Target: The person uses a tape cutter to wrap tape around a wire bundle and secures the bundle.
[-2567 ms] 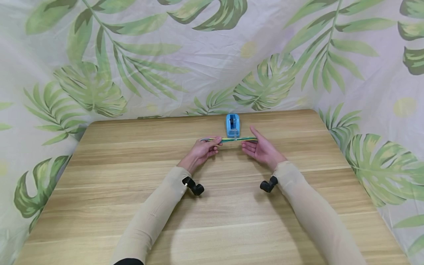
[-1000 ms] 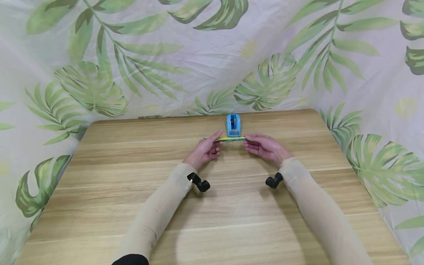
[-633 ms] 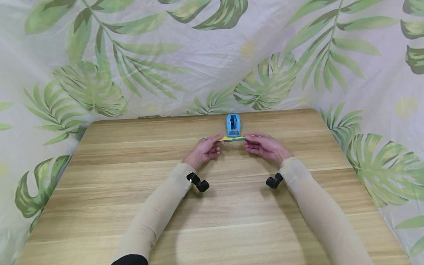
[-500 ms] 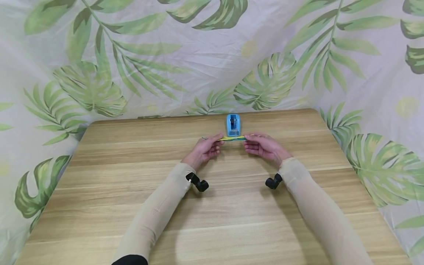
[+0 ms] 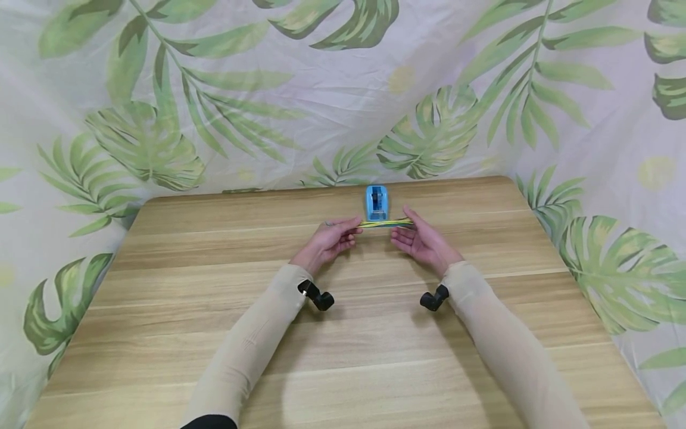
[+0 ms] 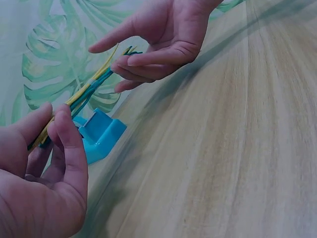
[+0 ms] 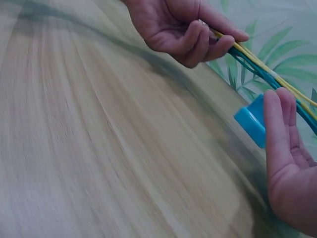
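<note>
A thin bundle of yellow and green wires (image 5: 382, 224) spans the gap between the two hands, lying sideways in front of a blue tape dispenser (image 5: 377, 203). My left hand (image 5: 328, 240) pinches one end of it between thumb and fingers; in the left wrist view the wires (image 6: 91, 90) fan out beyond that grip. At the other end is my right hand (image 5: 423, 241), thumb raised and fingers extended. In the right wrist view, the right hand's straight fingers (image 7: 280, 131) stand beside the wires with no pinch. The dispenser (image 6: 101, 134) shows just behind the bundle.
The wood-grain table (image 5: 370, 351) extends toward the person. A cloth with printed leaves (image 5: 332, 95) hangs right behind the table's back edge. Black wrist cameras (image 5: 320, 296) are strapped over the beige sleeves.
The right hand has let go of its pinch on the wires: its thumb has lifted and the hand has shifted slightly left. The left hand keeps its pinch and has moved slightly left.
</note>
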Tool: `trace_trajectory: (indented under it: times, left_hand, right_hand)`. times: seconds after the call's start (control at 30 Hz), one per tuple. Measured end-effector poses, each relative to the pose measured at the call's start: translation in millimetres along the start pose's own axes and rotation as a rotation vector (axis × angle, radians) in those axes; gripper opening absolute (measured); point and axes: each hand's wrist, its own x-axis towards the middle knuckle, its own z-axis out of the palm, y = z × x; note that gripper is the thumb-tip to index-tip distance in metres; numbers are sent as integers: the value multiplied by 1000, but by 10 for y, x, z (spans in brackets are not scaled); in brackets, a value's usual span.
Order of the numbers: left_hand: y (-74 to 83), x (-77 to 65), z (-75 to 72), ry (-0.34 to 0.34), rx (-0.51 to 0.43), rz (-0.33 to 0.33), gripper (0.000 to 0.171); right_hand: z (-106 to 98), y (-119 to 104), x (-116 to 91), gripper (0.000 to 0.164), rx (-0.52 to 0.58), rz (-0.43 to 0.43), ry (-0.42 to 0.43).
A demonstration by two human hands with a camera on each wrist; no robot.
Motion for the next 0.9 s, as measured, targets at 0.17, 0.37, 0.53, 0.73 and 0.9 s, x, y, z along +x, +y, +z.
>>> trace_trajectory:
  times: [0.17, 0.37, 0.53, 0.73, 0.9]
  left_hand:
    - [-6, 8, -23, -21, 14, 20, 29]
    - [-5, 16, -50, -47, 50, 36, 39]
    - [0, 26, -63, -55, 79, 42, 39]
    - [2, 33, -76, -51, 90, 46, 36]
    - [6, 16, -68, -34, 97, 28, 36]
  right_hand:
    - [53, 34, 15, 60, 32, 18, 4]
    - [119, 56, 48, 37, 62, 12, 3]
    - [138, 75, 66, 12, 85, 6, 3]
    - [147, 80, 91, 16, 65, -2, -5]
    - [136, 68, 91, 19, 37, -15, -33]
